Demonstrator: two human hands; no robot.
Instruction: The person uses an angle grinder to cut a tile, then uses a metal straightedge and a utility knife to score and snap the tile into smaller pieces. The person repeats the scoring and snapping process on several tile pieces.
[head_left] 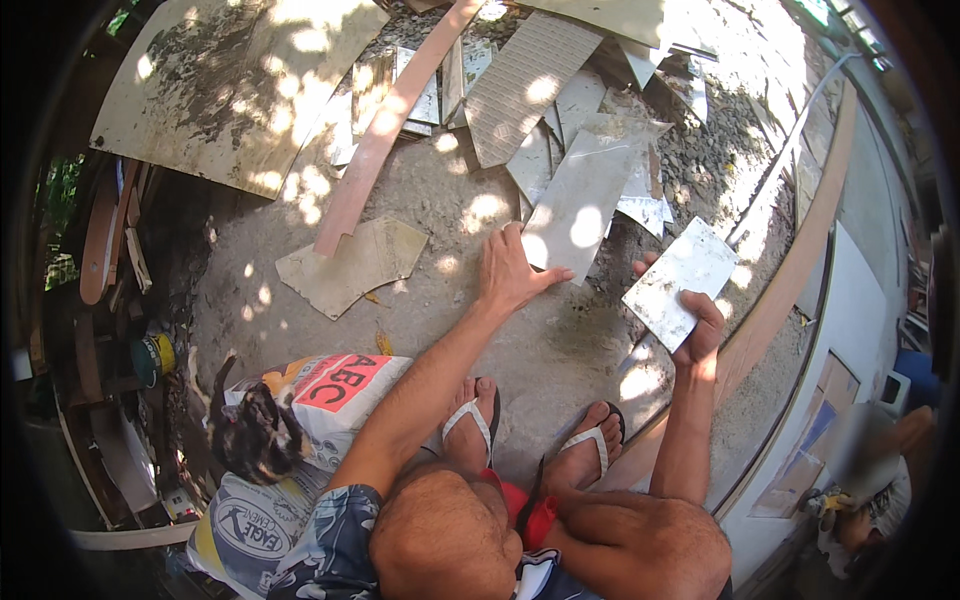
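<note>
My left hand is at the near end of a long grey tile piece, its thumb and fingers spread along the edge and gripping it. The far part of that piece lies over other broken tiles. In my right hand is a smaller rectangular white tile piece with dark specks, raised above the ground. The thumb presses on its face, and fingertips show past its far left edge. A beige tile fragment lies flat on the ground to the left of my left hand.
Broken tiles and a long wooden strip lie ahead. A large stained board is at far left. A cat is on bags by my left knee. Planks run along the right; another person is there.
</note>
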